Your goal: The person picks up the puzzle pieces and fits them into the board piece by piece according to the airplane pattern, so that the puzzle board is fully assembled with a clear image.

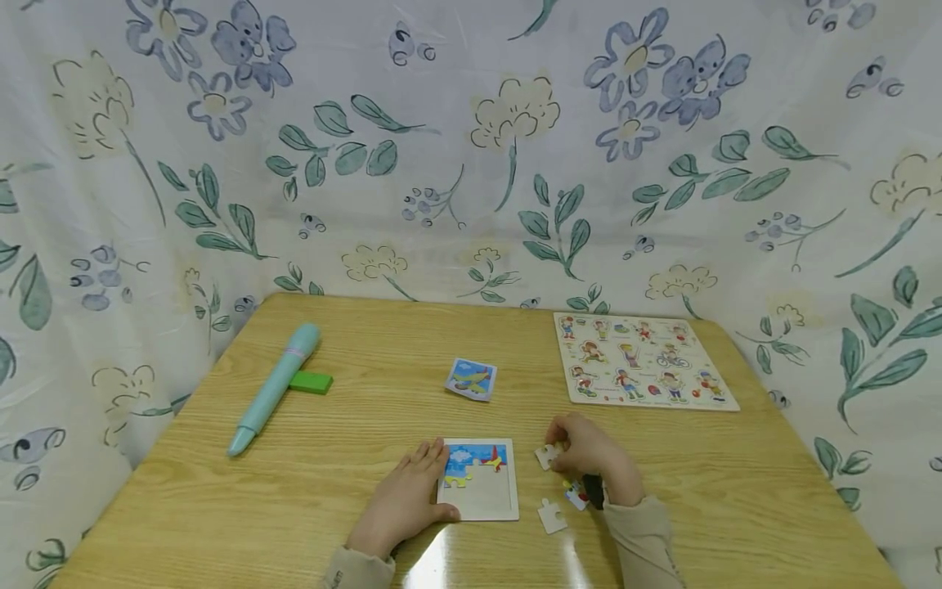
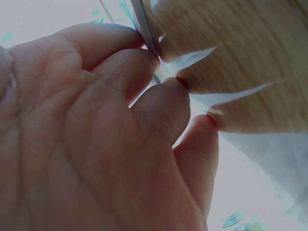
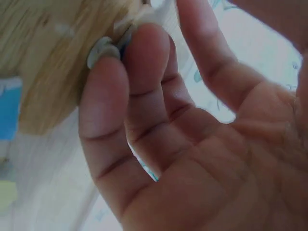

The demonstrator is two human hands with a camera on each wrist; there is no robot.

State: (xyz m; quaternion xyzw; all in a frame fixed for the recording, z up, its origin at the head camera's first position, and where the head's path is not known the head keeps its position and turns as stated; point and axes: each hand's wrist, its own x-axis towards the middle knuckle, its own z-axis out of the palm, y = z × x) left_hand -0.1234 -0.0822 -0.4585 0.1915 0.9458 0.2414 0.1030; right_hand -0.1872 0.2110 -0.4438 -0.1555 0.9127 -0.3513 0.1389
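Observation:
A square puzzle board [image 1: 489,501] lies partly filled, with blue-sky pieces along its top and left. My left hand [image 1: 406,501] rests along its left edge, thumb at the lower left corner. In the left wrist view the fingertips [image 2: 166,86] touch a thin edge and the wood. To the right of the board, my right hand [image 1: 585,450] pinches a plain-backed puzzle piece [image 1: 545,458] near the table. Small pieces [image 3: 103,50] show at the fingertips in the right wrist view. Another plain-backed piece [image 1: 551,516] and a coloured piece [image 1: 576,495] lie nearby.
A small airplane picture card [image 1: 471,379] lies beyond the board. At the back right is a larger figure puzzle board [image 1: 648,360]. A teal pen-shaped stick [image 1: 274,391] leans across a green block [image 1: 312,382] on the left. A floral curtain [image 1: 456,164] hangs behind the table.

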